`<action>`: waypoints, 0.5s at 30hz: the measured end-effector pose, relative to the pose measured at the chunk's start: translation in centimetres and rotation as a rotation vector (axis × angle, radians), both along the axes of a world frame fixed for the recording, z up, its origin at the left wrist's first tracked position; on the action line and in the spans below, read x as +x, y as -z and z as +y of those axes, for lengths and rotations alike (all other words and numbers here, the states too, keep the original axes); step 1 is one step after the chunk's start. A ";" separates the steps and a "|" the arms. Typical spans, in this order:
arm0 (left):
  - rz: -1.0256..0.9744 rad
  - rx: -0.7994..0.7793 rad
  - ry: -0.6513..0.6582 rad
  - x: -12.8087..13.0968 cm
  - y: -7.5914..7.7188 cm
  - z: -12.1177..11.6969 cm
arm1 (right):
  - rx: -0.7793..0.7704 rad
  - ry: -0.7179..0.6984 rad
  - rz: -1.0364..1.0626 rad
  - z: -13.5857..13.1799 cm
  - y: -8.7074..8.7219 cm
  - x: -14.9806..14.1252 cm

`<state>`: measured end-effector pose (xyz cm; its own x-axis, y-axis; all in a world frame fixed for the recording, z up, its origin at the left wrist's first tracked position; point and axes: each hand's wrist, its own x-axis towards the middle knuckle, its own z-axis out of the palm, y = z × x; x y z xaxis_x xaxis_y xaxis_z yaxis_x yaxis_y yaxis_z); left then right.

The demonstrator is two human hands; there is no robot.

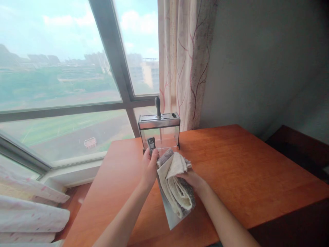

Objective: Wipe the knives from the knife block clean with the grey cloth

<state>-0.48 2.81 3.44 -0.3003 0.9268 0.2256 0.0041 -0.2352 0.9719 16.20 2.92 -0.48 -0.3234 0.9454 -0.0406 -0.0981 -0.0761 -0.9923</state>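
My left hand (149, 168) is closed around the dark patterned handle of a kitchen knife (171, 221), whose wide flat blade points back toward me and down. Over the blade lies a folded towel (174, 187), cream on one side and grey on the other. My right hand (192, 178) grips this towel against the blade from the right; its fingertips are partly tucked in the folds. Just beyond both hands stands a clear-sided knife block (159, 120) with a metal top. One dark knife handle (157, 107) sticks up from its slot.
The reddish-brown wooden table (231, 168) stretches under my hands and off to the right. Behind it hang a patterned curtain (185, 68) and a grey wall (257, 61). A large framed window (61, 75) fills the left, with another curtain (31, 212) low at the left edge.
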 end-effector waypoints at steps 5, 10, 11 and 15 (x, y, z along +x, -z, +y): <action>0.028 -0.127 0.085 -1.6 -0.8 0.6 | -0.012 -0.077 -0.009 0.1 -0.3 0.3; 0.072 -0.157 0.056 -2.4 -1.2 1.0 | -0.042 -0.124 -0.021 0.0 -0.3 0.2; 0.077 -0.141 0.055 -2.4 -1.2 1.0 | -0.046 -0.123 -0.026 -0.1 -0.1 0.2; 0.084 -0.058 0.021 -2.6 -1.5 0.9 | -0.009 -0.132 -0.097 0.2 0.8 0.4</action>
<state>-3.12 3.74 4.91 -0.2631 0.9449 0.1949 0.0816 -0.1795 0.9804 16.58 3.08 -1.25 -0.4390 0.8944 -0.0858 0.0094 -0.0909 -0.9958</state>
